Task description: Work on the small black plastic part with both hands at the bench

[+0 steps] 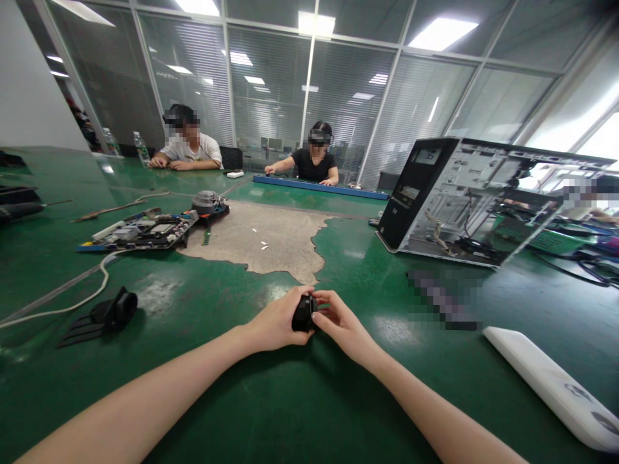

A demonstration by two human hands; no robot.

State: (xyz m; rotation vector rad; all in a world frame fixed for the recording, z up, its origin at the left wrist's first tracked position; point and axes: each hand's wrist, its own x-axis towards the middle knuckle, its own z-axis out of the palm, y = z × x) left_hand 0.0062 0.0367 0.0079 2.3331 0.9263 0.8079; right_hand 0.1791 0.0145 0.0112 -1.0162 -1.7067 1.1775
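Observation:
A small black block-like part point(304, 313) is held between my two hands over the near middle of the green table point(309, 399). My left hand point(278, 319) wraps round its left side, thumb towards me. From the right, my right hand point(341, 319) pinches its edge with thumb and bent fingers. The part's exact kind does not show, and the fingers hide its sides. On the table to the left lies a black plastic piece with a round end and flat prongs point(109, 314). Bare tan surface point(280, 238) shows beyond my hands where the green covering is torn.
A motherboard point(149, 229) and a CPU cooler point(209, 203) stand left, near a pale cable point(104, 277). An open computer case point(464, 206) rises at right, with a long white object point(551, 386) nearer. Two people point(193, 145) sit across, behind a blue bar point(319, 186).

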